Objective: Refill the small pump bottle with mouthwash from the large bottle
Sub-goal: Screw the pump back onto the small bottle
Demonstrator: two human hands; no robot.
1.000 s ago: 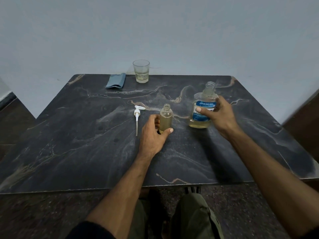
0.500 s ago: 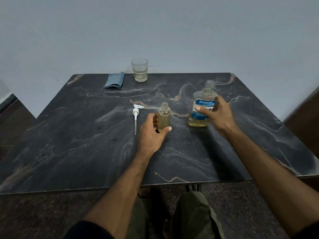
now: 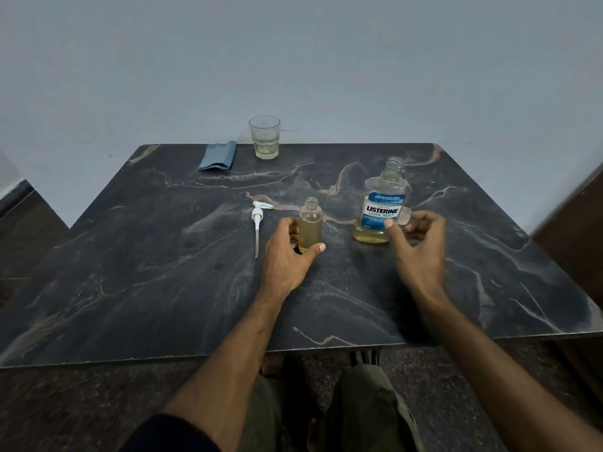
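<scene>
The small clear bottle (image 3: 310, 223) stands upright and uncapped in the middle of the dark marble table (image 3: 163, 272), holding yellowish liquid to about two thirds. My left hand (image 3: 287, 256) grips its lower part with thumb and fingers curled round it. The large mouthwash bottle (image 3: 380, 207), blue label, no cap, stands upright to the right with a little yellow liquid at the bottom. My right hand (image 3: 417, 246) hovers just right of it, fingers loosely curled, holding nothing. The white pump head (image 3: 258, 220) with its tube lies flat left of the small bottle.
A drinking glass (image 3: 264, 137) with a little pale liquid stands at the table's far edge, a folded blue cloth (image 3: 218, 156) beside it on the left. A pale wall rises behind the table. My knees show under the near edge.
My right hand has let go of the large bottle and drawn back toward me. The large bottle stays standing. My left hand keeps its hold on the small bottle.
</scene>
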